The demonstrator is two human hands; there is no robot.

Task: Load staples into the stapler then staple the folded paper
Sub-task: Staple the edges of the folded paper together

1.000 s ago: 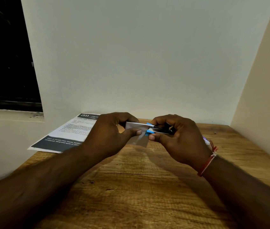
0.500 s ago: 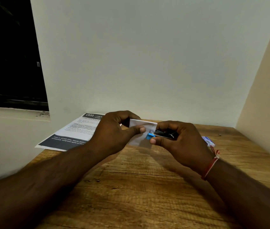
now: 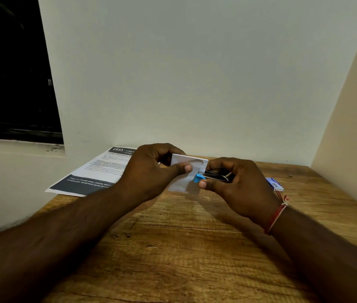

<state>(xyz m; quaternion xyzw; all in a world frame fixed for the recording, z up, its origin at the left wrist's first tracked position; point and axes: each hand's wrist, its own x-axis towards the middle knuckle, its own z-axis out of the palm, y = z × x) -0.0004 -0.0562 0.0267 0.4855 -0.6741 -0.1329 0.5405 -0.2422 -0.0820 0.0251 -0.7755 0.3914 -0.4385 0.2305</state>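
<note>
Above the wooden surface (image 3: 173, 248), near its far edge, we see both hands raised and meeting at a small folded paper (image 3: 184, 178). Our left hand (image 3: 149, 173) pinches the paper's left part, thumb on the front and fingers (image 3: 164, 149) curled behind. Our right hand (image 3: 236, 186) is closed around a small stapler (image 3: 214, 174), black and metallic with a blue tip, its nose at the paper's right edge; we cannot tell whether the paper sits inside its mouth. A red thread bracelet (image 3: 276, 217) circles the right wrist. Behind the left hand a printed sheet (image 3: 94, 173) lies flat, overhanging the surface's left edge. Beyond the right hand rests a small blue-and-white box (image 3: 275, 184).
</note>
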